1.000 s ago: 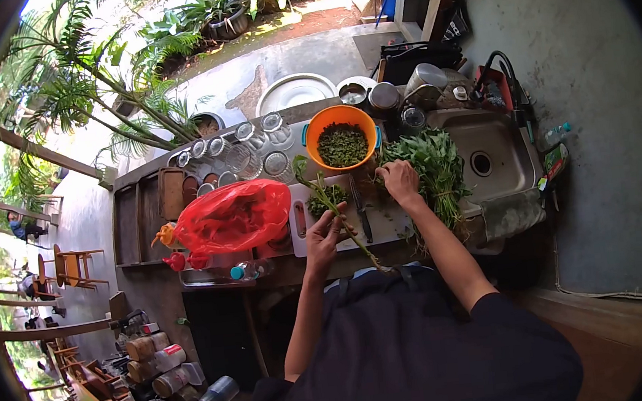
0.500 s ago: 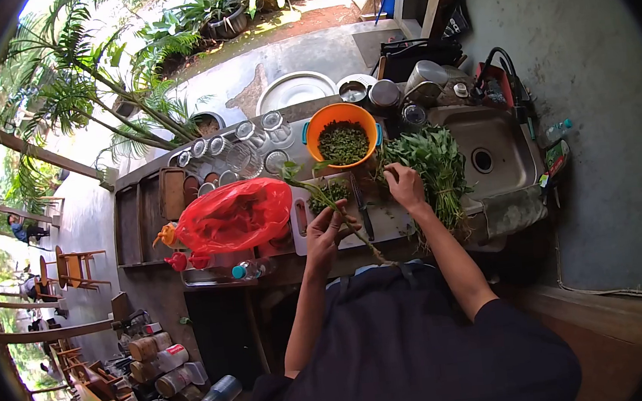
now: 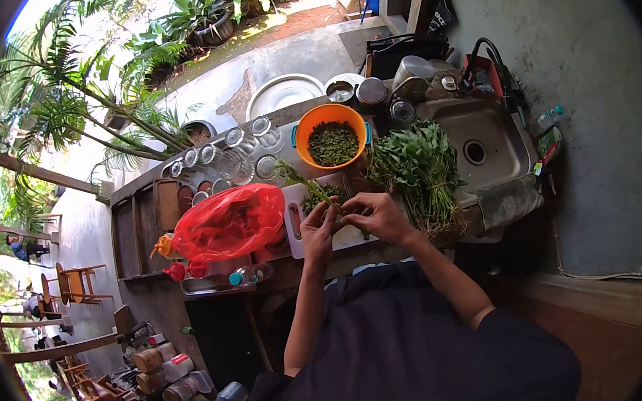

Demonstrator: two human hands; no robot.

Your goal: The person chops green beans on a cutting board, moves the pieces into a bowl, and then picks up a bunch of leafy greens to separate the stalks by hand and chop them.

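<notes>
My left hand point(image 3: 319, 230) is closed around a stalk of leafy greens point(image 3: 305, 180), its leafy tip pointing up and left. My right hand point(image 3: 376, 217) has its fingers pinched on the same stalk, right beside the left fingertips. Beneath both hands lies a white cutting board point(image 3: 299, 245) with a heap of chopped greens point(image 3: 320, 195) on it. The knife on the board is mostly hidden by my right hand. A large bundle of leafy greens point(image 3: 418, 163) with roots lies just right of my right hand. Beyond the board stands an orange basin point(image 3: 316, 157) holding cut greens point(image 3: 333, 144).
A red plastic bag point(image 3: 224, 226) sits left of the board, with a capped bottle point(image 3: 250, 275) near the counter's front edge. Several upturned glasses point(image 3: 265, 167) stand behind the bag. To the right is a sink point(image 3: 496, 156) with a cloth point(image 3: 512, 203) over its front edge.
My right hand has moved left from beside the bundle to the stalk and now pinches it next to my left hand. The left hand keeps its hold. The view has shifted slightly.
</notes>
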